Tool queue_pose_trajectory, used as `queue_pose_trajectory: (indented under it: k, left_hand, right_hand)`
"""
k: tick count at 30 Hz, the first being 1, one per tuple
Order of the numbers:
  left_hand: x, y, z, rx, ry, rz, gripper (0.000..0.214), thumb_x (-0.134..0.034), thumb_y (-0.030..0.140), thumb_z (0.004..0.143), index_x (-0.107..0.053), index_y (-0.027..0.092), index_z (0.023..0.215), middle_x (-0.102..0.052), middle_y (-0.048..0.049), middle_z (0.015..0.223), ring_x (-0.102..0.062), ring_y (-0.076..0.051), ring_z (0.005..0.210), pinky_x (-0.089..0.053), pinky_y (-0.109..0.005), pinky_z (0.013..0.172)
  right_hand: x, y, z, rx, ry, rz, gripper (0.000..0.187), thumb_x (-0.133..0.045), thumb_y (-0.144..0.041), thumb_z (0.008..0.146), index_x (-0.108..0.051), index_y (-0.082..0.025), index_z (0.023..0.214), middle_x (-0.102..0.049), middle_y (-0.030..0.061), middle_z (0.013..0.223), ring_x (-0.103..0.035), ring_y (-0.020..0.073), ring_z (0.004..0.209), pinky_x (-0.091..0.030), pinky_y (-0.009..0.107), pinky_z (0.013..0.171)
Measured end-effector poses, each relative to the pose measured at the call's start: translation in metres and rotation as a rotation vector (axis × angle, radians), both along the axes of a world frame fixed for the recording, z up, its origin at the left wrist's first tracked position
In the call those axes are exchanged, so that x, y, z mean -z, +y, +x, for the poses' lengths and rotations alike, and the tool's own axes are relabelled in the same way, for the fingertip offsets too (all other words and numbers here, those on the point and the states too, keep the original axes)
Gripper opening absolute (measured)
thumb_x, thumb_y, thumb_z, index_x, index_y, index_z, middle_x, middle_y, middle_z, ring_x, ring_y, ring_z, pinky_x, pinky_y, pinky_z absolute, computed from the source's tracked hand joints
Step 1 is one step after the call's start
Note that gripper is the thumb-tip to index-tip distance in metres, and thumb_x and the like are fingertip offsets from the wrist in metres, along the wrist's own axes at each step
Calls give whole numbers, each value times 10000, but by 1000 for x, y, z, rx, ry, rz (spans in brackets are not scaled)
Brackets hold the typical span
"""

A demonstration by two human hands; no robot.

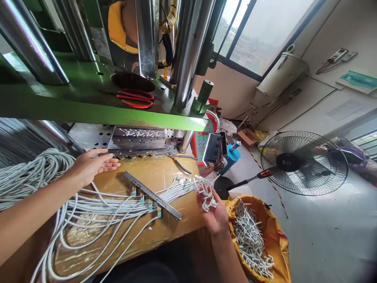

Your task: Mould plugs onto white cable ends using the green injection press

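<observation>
Your left hand [94, 165] is stretched out flat over the far left part of the cardboard-covered bench [165, 173]. Its fingers are straight and held together, and it holds nothing. Its fingertips sit just in front of the steel mould plate [138, 139], which lies under the green press platen [88, 106]. I cannot tell whether the hand touches the bench.

Your right hand [213, 214] is at the right edge of the bench, palm up. Its fingers are loosely curled around a tangle of white plastic sprue pieces [206, 192], which stick up above the fingertips. Just to the right of that hand and lower down, an open yellow bag [273, 236] holds a heap of similar white scraps [250, 239].

Between your hands, a metal fixture bar [153, 195] lies at a slant on the cardboard. White cables [97, 204] run up to it, their connector ends lined up along it. More cable is coiled at the far left [26, 173].

Pliers [181, 161] rest by the right end of the mould, and red scissors [135, 98] lie on top of the platen. A floor fan [303, 163] stands well off to the right.
</observation>
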State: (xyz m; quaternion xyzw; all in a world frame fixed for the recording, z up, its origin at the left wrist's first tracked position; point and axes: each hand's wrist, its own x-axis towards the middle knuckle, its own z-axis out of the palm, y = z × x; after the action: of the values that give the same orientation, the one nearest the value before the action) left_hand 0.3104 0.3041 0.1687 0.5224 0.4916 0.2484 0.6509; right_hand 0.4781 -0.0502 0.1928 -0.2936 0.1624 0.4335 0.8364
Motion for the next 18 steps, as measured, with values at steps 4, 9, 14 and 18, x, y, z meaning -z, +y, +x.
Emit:
queue_pose_trajectory:
  k: [4, 9, 14, 18]
  left_hand:
    - [-5, -10, 0, -24, 44, 54, 554, -640, 80, 825, -423, 131, 1333, -678, 14, 592, -668, -138, 531, -562, -248, 566]
    - [-13, -27, -3, 17, 43, 162, 498, -660, 199, 790, -519, 191, 1268, -693, 20, 692, -667, -127, 579, -542, -219, 565]
    - [-20, -43, -10, 189, 63, 335, 430, -651, 375, 729, -606, 209, 1123, -710, 8, 766, -677, -160, 661, -557, -276, 654]
    - [-25, -45, -27, 403, 195, 430, 399, -610, 479, 748, -634, 189, 1021, -720, -5, 804, -675, -179, 723, -546, -299, 728]
  right_hand:
    - [2, -9, 2, 48, 16, -37, 462, -286, -276, 1009, -715, -184, 864, -763, 39, 864, -701, 154, 953, -558, 331, 879]
    - [9, -29, 5, 161, -160, -241, 319, -418, -282, 949, -688, -206, 796, -759, 35, 846, -706, 188, 925, -546, 442, 914]
    - [11, -75, 27, 323, -434, -600, 131, -563, -291, 815, -664, -214, 784, -720, 24, 753, -701, 197, 814, -557, 477, 870]
    - [5, -141, 54, 465, -613, -932, 194, -491, -395, 773, -593, -252, 691, -679, 23, 699, -688, 212, 750, -564, 479, 810]
